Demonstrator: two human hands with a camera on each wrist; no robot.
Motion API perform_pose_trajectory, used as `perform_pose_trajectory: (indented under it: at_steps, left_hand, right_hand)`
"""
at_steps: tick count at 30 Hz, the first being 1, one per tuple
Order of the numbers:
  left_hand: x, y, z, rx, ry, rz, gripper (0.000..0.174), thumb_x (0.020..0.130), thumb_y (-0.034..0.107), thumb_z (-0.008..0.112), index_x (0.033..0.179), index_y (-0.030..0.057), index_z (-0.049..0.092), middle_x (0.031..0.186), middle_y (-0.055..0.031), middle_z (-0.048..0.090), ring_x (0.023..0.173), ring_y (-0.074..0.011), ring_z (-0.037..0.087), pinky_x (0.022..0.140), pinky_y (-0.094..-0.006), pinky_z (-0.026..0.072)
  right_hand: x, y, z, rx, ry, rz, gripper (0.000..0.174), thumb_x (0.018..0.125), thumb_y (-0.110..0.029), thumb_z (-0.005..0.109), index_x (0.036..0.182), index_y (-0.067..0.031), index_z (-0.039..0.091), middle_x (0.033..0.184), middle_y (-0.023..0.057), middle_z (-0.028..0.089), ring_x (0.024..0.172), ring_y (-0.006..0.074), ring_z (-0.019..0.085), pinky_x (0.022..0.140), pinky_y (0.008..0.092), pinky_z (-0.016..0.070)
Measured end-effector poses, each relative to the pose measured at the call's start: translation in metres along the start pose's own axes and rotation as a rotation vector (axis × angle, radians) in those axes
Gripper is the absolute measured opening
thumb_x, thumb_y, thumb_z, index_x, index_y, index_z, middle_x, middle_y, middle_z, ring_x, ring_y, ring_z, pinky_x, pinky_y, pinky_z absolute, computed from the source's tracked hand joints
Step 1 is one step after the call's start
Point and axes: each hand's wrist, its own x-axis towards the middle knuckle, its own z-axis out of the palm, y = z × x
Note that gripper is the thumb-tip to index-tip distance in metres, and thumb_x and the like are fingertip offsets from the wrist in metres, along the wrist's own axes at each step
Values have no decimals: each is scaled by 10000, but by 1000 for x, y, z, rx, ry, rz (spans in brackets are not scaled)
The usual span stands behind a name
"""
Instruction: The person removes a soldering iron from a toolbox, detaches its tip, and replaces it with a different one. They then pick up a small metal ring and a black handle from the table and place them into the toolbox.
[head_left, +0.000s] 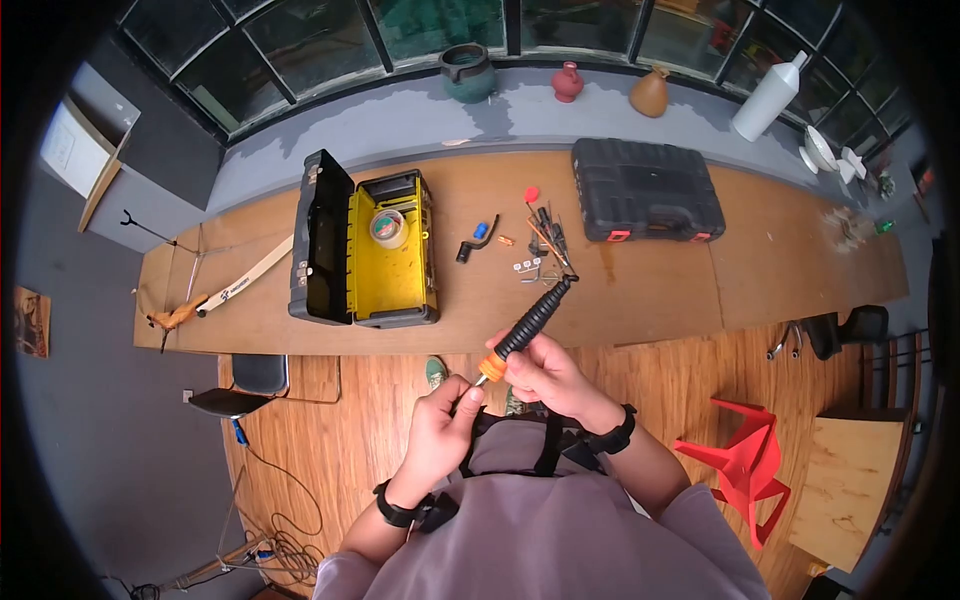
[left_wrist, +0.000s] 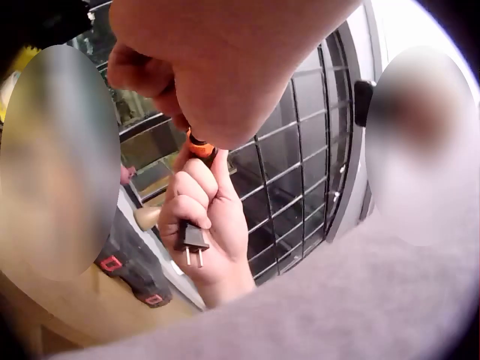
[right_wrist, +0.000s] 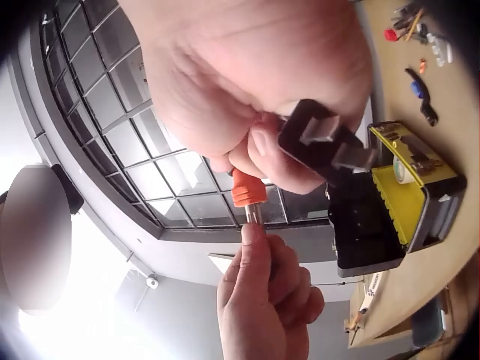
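Observation:
Both hands hold a soldering iron in front of the person's body, short of the table's near edge. My right hand point(head_left: 552, 378) grips its orange handle point(head_left: 492, 367), and black coiled cord point(head_left: 535, 318) stretches from there toward the table. A black two-pin plug point(left_wrist: 193, 237) is tucked in the same hand, its prongs sticking out. Thumb and fingers of my left hand point(head_left: 440, 425) pinch the metal shaft point(right_wrist: 254, 214) just below the orange part. The shaft's tip is hidden in the left fingers.
On the table point(head_left: 500, 335) stand an open black and yellow toolbox point(head_left: 428, 290) and a closed black case point(head_left: 648, 190). Between them lie several small tools point(head_left: 548, 235). A bow point(head_left: 250, 275) lies at left. Vases line the sill; a red stool point(head_left: 745, 465) stands at right.

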Motion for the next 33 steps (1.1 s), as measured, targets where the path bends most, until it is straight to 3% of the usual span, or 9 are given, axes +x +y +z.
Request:
perform_pose_trajectory:
  at_steps: [2,3,15,19,22,24,25,28,33]
  left_hand:
    - [2,-2,-5,-903,-326,-502,283,1045,277,571,833,90,544,583,41,439,432,-88,377,416,-245,287]
    - [2,4,-8,-1035,-367,-554,316,1075,311,513,833,109,531,632,97,352,490,-13,252,428,-206,201]
    - [3,-1,-12,-1350,-479,-837,399,1089,386,430,784,131,463,596,83,302,465,-42,239,431,-229,222]
    - [-1,-12,-11,-1383,-524,-793,381,1093,372,426,818,120,505,600,90,311,475,-38,234,438,-222,230]
    - [-5,-11,-7,-913,-397,-624,315,1062,329,504,859,93,551,563,31,431,426,-117,390,430,-273,328]
    - [-8,1,0,178,79,18,256,1005,293,596,884,67,580,592,-94,572,481,-279,572,462,-379,434]
    - [-7,20,-6,323,46,-52,231,963,260,643,871,59,573,659,-181,620,588,-380,636,512,-465,474]
    - [-5,20,-5,364,0,-88,236,973,251,632,840,64,575,654,-174,617,567,-376,625,492,-465,449]
    - [-7,-12,5,-637,-203,-316,419,1073,359,506,766,73,502,616,59,424,493,-81,345,451,-297,299]
  right_hand:
    - [0,-6,-1,-14,-90,-5,307,1087,-248,470,1336,-69,490,716,-65,387,553,30,312,497,204,298]
    - [1,-11,0,-12,-92,-4,307,1087,-248,470,1336,-69,490,716,-65,387,553,30,312,497,204,298]
    - [-1,-11,2,-11,-48,178,335,1102,-316,429,1307,-71,530,670,-82,356,543,11,289,494,191,265]
    - [-2,-4,-2,-47,-46,162,358,1108,-334,400,1312,-71,531,669,-79,354,541,14,278,491,192,266]
    - [-2,2,1,-59,-6,154,360,1109,-337,395,1311,-71,529,670,-77,352,541,15,273,491,192,267]
    - [-1,4,2,-54,18,144,358,1108,-338,397,1309,-72,529,673,-76,352,542,15,273,491,191,268]
    - [1,4,4,-32,25,134,352,1108,-334,399,1305,-73,529,676,-75,353,544,16,274,492,191,270]
    - [1,3,7,29,22,120,334,1105,-322,415,1301,-76,525,682,-74,356,549,16,285,495,190,274]
    - [1,-10,7,-23,-9,113,300,1094,-293,457,1282,-74,538,691,-76,374,559,10,315,499,188,282]
